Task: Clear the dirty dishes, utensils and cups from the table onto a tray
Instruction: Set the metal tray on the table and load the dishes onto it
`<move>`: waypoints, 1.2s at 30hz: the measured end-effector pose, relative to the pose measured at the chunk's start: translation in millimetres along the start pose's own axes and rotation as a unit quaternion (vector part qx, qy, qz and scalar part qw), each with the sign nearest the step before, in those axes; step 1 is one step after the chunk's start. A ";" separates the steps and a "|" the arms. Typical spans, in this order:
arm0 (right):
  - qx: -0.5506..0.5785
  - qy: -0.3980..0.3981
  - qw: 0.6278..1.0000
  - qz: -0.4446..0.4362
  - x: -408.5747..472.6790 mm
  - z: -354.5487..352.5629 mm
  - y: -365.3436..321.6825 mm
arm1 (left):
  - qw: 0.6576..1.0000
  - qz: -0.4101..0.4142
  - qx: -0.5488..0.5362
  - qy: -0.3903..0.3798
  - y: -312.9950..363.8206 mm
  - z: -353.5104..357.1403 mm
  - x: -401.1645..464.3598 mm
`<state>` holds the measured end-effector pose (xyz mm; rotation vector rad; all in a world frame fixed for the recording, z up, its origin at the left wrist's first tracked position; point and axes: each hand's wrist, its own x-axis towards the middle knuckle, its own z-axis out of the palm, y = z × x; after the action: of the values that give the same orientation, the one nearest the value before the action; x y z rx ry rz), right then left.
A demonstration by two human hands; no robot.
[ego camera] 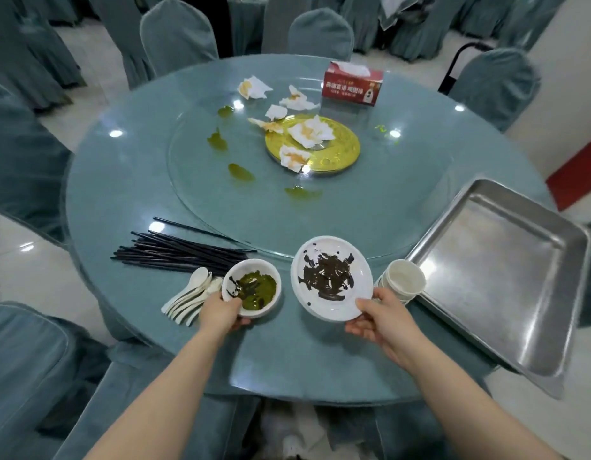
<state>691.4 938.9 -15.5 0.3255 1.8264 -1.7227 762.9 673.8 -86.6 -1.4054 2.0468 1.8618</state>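
- We grip a small white bowl [252, 288] with our left hand [221, 313] at the lower centre of the frame; the thumb lies over the near rim and the fingers curl beneath it. The bowl is smeared inside with green sauce and a few dark streaks.
- Our right hand [382, 322] pinches the near edge of a white plate [332, 278], thumb on top and fingers under, just right of the bowl. The plate is tilted towards us and streaked with dark brown sauce across its middle.
- A stack of white cups [403, 282] stands just right of the plate, touching the near corner of the tray.
- The metal tray [506, 277] sits at the right of the frame, hanging over the edge of the table [128, 200]; it is shiny, shallow and rectangular.
- Left of the bowl lies a fan of white spoons [191, 295], their handles pointing to the lower left.
- Above the spoons a bundle of black chopsticks [174, 252] lies across the table, with one stick apart just above the rest.
- On the glass turntable [370, 200] in the middle we see green sauce spills, crumpled stained napkins [309, 131] and a gold disc [340, 151] under some of them.
- A red tissue box [352, 86] stands near the top centre.
- Chairs [178, 38] in blue-grey covers ring the table.
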 end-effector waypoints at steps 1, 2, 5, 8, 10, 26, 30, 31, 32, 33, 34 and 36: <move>0.008 -0.003 1.000 -0.008 -2.1 0.6 -6.7 | 1.000 0.005 0.008 0.005 0.7 -1.9 1.2; 0.017 -0.006 1.000 -0.016 -4.0 0.9 -13.2 | 1.000 0.009 0.016 0.010 1.7 -5.3 3.1; 0.031 -0.010 0.998 -0.049 -7.9 -1.4 -34.8 | 1.000 0.023 0.015 0.012 10.6 -16.8 10.6; 0.050 -0.002 0.995 -0.083 -4.9 -11.8 -57.2 | 0.999 0.047 -0.005 0.014 30.1 -22.8 15.4; 0.072 0.014 0.993 -0.095 0.6 -24.8 -70.4 | 0.998 0.060 -0.016 0.011 47.6 -19.8 14.2; 0.143 0.246 0.956 -0.065 113.9 -231.7 -77.9 | 0.987 0.093 -0.005 -0.130 197.9 131.1 14.1; 0.152 0.307 0.939 -0.021 150.9 -281.3 -59.7 | 0.985 0.082 0.001 -0.149 219.4 186.0 21.8; 0.156 0.318 0.935 -0.011 161.6 -292.0 -56.7 | 0.985 0.082 0.004 -0.150 224.5 198.3 24.5; 0.162 0.326 0.931 -0.001 173.1 -301.6 -54.3 | 0.985 0.082 0.007 -0.151 229.0 209.6 26.6; 0.171 0.332 0.928 0.008 184.6 -309.1 -53.7 | 0.985 0.080 0.009 -0.151 233.1 219.5 28.5; 0.184 0.335 0.924 0.015 196.7 -315.2 -52.9 | 0.985 0.078 0.011 -0.151 236.5 228.7 29.9; 0.206 0.343 0.916 0.025 220.2 -325.9 -54.1 | 0.986 0.075 0.016 -0.146 241.9 244.8 33.5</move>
<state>404.6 1198.5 -104.6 1.2771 1.8392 -2.1168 466.4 821.1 13.0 -0.9256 2.0715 1.9423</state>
